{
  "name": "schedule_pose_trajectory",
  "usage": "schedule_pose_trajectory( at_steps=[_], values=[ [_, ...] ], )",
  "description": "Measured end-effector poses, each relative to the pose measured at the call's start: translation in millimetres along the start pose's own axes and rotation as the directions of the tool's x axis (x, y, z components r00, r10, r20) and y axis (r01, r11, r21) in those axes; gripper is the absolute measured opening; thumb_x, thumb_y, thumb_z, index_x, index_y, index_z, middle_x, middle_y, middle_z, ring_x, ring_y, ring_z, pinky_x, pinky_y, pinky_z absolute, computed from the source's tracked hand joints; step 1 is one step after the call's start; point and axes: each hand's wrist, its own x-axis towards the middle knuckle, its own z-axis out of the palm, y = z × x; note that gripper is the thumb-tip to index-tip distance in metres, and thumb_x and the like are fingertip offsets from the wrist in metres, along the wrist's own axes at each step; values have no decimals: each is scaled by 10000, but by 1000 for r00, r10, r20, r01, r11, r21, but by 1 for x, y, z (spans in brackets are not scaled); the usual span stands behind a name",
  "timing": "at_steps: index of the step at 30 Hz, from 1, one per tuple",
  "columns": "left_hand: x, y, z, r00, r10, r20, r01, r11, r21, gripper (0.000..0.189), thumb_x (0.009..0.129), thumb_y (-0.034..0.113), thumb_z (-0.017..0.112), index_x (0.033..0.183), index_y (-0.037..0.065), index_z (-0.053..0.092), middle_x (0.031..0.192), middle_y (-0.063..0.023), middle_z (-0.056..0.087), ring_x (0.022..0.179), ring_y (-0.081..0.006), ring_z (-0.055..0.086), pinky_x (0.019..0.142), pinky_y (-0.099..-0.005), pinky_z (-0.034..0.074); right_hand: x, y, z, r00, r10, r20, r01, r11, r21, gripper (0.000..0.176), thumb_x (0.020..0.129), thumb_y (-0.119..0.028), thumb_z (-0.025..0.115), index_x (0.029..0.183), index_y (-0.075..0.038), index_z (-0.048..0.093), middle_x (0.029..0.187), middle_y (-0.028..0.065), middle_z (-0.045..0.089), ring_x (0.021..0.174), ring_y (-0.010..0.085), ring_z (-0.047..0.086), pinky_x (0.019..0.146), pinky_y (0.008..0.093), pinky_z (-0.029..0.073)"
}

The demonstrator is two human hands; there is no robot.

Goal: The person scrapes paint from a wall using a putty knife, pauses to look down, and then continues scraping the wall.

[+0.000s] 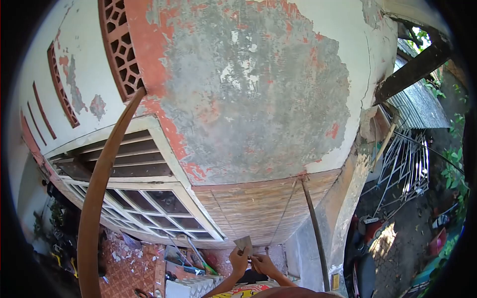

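Observation:
Low in the head view, close to my body, my left hand (239, 261) is closed around a scraper with a flat, roughly square metal blade (244, 243). The blade points up and away from me. Beside it, my right hand (265, 265) has its fingers bent together against the scraper's lower end. What those right fingers grip is too small to make out. Ahead rises a wall (253, 94) with a large bare grey patch, ringed by peeling white and salmon paint.
A curved wooden pole (99, 188) stands close on the left, before a louvred window (159, 203). A thin pole (314, 228) leans at the right. Below lie a tiled floor (126, 270) with paint flakes and a corrugated white sheet (191, 287). Metal rods (405, 166) are piled far right.

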Motion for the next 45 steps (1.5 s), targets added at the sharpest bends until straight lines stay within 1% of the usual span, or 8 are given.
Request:
schedule_pose_trajectory(
  at_steps=[2,9,12,15,22,25,30,45],
  values=[
    [-7,12,-10,998,-63,30,60,994,93,269,877,218,711,862,-44,649,672,-91,655,544,-149,649,431,-281,500,2,11,-3,999,22,33,-21,999,-42,250,1008,-238,525,1022,-10,626,601,-5,541,454,66,459,429,241,351],
    [2,34,-27,979,-120,163,153,967,-204,280,859,233,738,851,-34,657,661,-100,656,550,-139,632,491,-273,539,5,-27,2,995,31,92,-34,999,31,252,995,-209,549,1114,10,577,700,41,585,532,108,539,498,253,450],
    [12,33,-38,970,191,150,-193,981,0,283,873,244,732,914,-23,647,758,-96,677,666,-123,644,584,-250,546,-7,-82,14,996,45,77,-44,999,-14,239,989,-218,555,1124,-21,568,720,47,585,543,103,538,481,248,435],
    [8,56,-41,974,79,214,-27,972,-235,310,888,253,725,993,-19,619,873,-81,679,774,-114,639,650,-237,539,0,-80,18,993,-13,116,12,1000,8,241,994,-230,549,1160,-56,532,730,44,581,522,87,505,439,235,390],
    [12,91,-45,958,-12,287,131,907,-400,280,914,198,693,1052,-22,587,956,-83,657,823,-138,650,717,-265,586,-7,-100,18,978,-2,211,-29,989,144,209,1021,-223,503,1183,-96,466,685,13,517,453,53,366,377,231,264],
    [13,100,-41,950,-26,310,177,866,-468,260,910,160,692,1064,-24,593,970,-92,658,842,-150,655,735,-274,596,-8,-113,12,976,-40,212,26,997,72,227,1022,-232,505,1202,-101,462,671,0,501,463,52,377,393,224,271],
    [21,108,-48,923,-23,384,220,850,-479,315,909,147,684,1167,-4,584,1121,-133,667,955,-200,672,801,-308,580,-3,-130,11,971,-68,227,67,998,13,232,1026,-226,499,1221,-104,471,660,-11,485,506,44,387,436,216,292],
    [10,121,-56,933,-3,359,185,860,-475,324,873,78,712,1141,-36,569,992,-116,677,893,-178,667,838,-314,559,7,-117,25,976,-81,201,52,988,146,175,1020,-213,515,1161,-110,519,621,-38,435,496,38,344,430,216,246]
  ],
)
